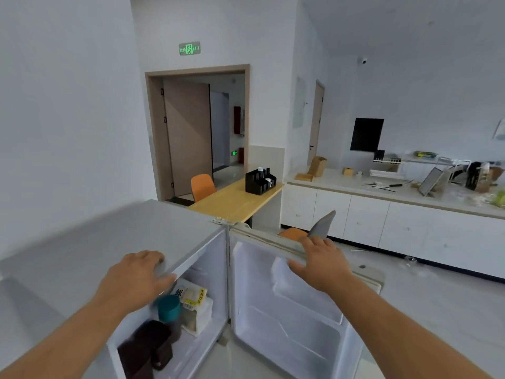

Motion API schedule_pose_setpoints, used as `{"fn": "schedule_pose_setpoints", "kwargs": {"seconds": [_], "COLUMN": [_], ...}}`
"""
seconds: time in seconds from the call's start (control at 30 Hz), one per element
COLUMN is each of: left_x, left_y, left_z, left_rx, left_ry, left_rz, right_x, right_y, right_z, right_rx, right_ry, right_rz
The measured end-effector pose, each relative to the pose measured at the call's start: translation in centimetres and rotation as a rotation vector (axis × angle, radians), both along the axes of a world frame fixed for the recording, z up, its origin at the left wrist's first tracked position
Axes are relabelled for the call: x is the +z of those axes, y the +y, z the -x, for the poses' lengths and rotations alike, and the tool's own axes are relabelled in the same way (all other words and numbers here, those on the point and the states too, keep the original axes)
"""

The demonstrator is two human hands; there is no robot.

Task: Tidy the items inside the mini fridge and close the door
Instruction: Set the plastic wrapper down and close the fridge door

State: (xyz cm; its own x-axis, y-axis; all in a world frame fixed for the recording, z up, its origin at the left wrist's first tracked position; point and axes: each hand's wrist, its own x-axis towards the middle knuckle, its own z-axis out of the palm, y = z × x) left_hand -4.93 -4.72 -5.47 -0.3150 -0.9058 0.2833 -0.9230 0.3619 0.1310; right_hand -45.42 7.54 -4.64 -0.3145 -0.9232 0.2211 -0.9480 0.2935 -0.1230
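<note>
Mini fridge (114, 242) sits low against the wall right in front of the person, with its door (287, 310) swung wide open to the right, so the closing part clearly isn't done yet. The right hand (319, 258) is on the top edge of the door, fingers (314, 242) hooked over the rim and thumb on the inner side, gripping it, while the left hand (136, 274) lies flat on the front corner of the fridge top, fingers spread and not holding anything. My guess is the tidying is either finished or about to be skipped, because this looks like a stance for swinging the door shut, but I can't really say how neat the inside is from this angle. What shows in there: a teal cup (169, 307), round and smooth; a white packet with a yellow label (192, 295), soft-looking and standing behind the cup; and a dark brown thing (147, 346) lower down at the front that's too blurry to identify. They look bunched together rather than lined up. The cabinet is matte light-grey, boxy, with a flat top; the door liner is glossy white moulded plastic with empty shelf ridges and a rubbery seal around the edge.
</note>
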Motion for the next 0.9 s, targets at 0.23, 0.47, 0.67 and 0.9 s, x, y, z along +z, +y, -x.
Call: {"fn": "schedule_pose_setpoints", "kwargs": {"seconds": [0.23, 0.47, 0.67, 0.9], "left_x": [-0.8, -0.8, 0.1, 0.5], "left_y": [-1.1, -0.8, -0.1, -0.1], "left_z": [-0.9, -1.1, -1.3, -1.9], "left_rx": [0.008, -0.002, -0.022, -0.046], "left_ry": [0.098, 0.149, 0.184, 0.276], "left_rz": [-0.029, -0.035, -0.064, -0.129], "right_x": [-2.4, -1.0, -1.7, -3.1], "right_y": [1.9, 5.0, 5.4, 0.6], "right_z": [0.8, -4.4, -12.8, -21.2], "right_rx": [-0.036, 0.143, 0.527, 0.668], "right_ry": [0.008, -0.102, -0.175, -0.158], "right_rz": [0.038, 0.024, 0.081, 0.139]}}
